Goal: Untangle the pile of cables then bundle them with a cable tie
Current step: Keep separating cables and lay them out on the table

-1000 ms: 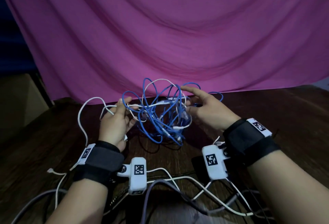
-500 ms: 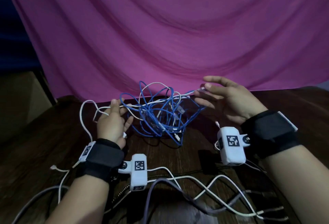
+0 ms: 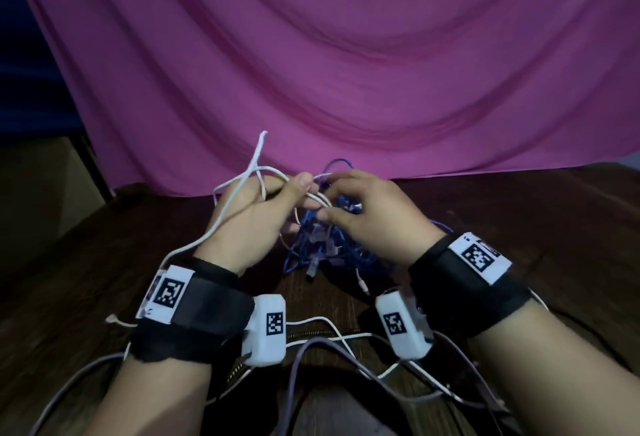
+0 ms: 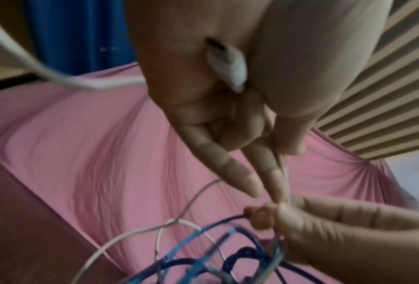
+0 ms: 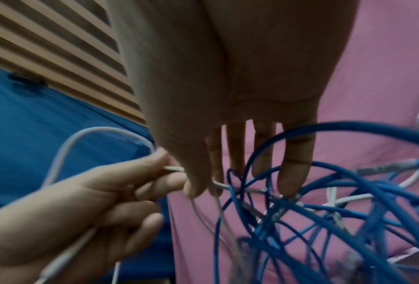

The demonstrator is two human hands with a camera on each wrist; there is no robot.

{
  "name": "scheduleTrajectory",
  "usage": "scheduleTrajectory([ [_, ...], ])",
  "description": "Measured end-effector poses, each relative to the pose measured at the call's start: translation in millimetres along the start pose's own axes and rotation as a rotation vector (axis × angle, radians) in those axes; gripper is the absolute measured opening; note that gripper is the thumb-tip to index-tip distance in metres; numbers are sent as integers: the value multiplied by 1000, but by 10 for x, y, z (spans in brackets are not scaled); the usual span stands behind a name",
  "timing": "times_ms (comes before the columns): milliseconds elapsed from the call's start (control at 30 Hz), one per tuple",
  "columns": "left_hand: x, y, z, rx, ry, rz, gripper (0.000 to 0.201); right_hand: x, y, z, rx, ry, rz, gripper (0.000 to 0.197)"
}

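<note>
- A dark wooden desk [image 3: 519, 228] stands before a draped magenta cloth [image 3: 346, 72]; the wrist views also show a slatted wall and blue fabric.
- Nearest, loose white and grey leads [image 3: 332, 331] trail across the desk's front edge, beside black wrist straps carrying white camera housings with square black-and-white coded tags; no readable writing.
- Next, the left hand [image 3: 252, 217] is raised off the desk, thumb and fingers pinching a white cable [image 3: 221, 224], which runs from its wrist up over the hand and loops above the fingers, one bend pointing upward.
- Just beside it, the right hand [image 3: 374, 217] has its thumb and forefinger pinching the same white cable, the fingertips of both hands touching.
- Below and behind the hands, the blue cable tangle [image 3: 332, 248] sits in a heap on the desk, loops pointing every way, with clear plugs hanging out; white strands thread through it.
</note>
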State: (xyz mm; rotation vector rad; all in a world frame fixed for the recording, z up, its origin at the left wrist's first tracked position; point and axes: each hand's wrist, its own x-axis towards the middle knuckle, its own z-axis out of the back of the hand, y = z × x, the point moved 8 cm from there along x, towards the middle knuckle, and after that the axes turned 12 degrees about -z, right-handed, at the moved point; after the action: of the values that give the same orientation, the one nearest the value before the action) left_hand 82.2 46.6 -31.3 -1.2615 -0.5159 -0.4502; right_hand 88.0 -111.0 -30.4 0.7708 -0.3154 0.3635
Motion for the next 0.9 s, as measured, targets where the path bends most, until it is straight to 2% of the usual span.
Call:
scheduleTrajectory([
  [67,23,-99,75,-63,-97,-71,29,76,-181,39,-95,-30,-24,13],
  [200,48,-210,548,-343,-516,-199,32,166,-667,127,-191,-104,-162,15],
  [300,-25,-73,856,-486,-725,-134,34,177,-1154,292,-92,-175,-389,6],
  [367,-59,42,960,-551,-774,-57,35,174,-1371,400,-48,-193,-497,11],
  [433,-66,117,955,-536,-761,-5,34,182,-1436,472,-35,-173,-540,31],
  [467,-70,145,914,-505,-748,14,34,191,-1403,495,-27,-164,-525,43],
  [533,-77,188,800,-443,-719,35,33,205,-1171,544,-24,-162,-444,55],
  [600,-77,190,696,-402,-689,33,32,191,-818,631,-76,-214,-355,53],
  [667,-63,150,633,-378,-665,14,31,125,-380,699,-69,-264,-219,42],
  [700,-51,102,595,-369,-645,-4,30,83,-184,663,-24,-217,-152,42],
  [800,-22,-134,388,-356,-516,-75,31,-120,277,220,-28,153,-24,61],
  [833,-11,-225,312,-367,-464,-94,31,-172,375,71,-56,238,12,57],
  [900,-14,-362,177,-369,-354,-93,32,-232,497,-54,10,270,29,21],
])
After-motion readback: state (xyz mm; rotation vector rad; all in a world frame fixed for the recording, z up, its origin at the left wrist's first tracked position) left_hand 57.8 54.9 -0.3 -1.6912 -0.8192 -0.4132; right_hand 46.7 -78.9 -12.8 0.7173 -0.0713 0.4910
